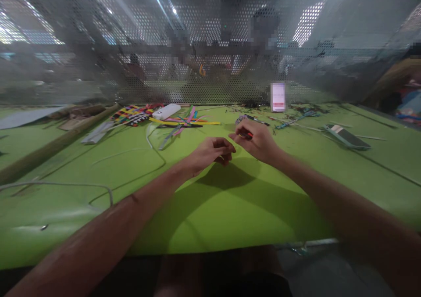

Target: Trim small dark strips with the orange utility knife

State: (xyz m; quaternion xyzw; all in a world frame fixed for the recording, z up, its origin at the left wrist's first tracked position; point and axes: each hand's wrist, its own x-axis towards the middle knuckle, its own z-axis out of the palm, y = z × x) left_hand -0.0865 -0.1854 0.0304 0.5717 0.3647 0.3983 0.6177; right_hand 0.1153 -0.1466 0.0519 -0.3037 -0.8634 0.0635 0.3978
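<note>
My left hand [219, 151] hovers over the green tabletop with its fingers curled in and the thumb near them. Whatever may be between those fingers is too small or hidden to name. Just to its right and slightly higher, my right hand [255, 140] is closed around a small red and black thing [247, 135], mostly covered by the fingers. The two hands are close but apart. Behind the right hand lie a black pen-like stick [257, 120] and a clear, purplish round object [241, 119], partly hidden.
Coloured flat strips [187, 122] lie beyond the left hand, beside a white device [166, 111] with a cable and a woven multicoloured piece [134, 114]. A lit phone [278, 97] leans against the perforated metal screen [213, 77]. At right is another phone-like slab [347, 137]; a wooden pole [55, 143] lies left.
</note>
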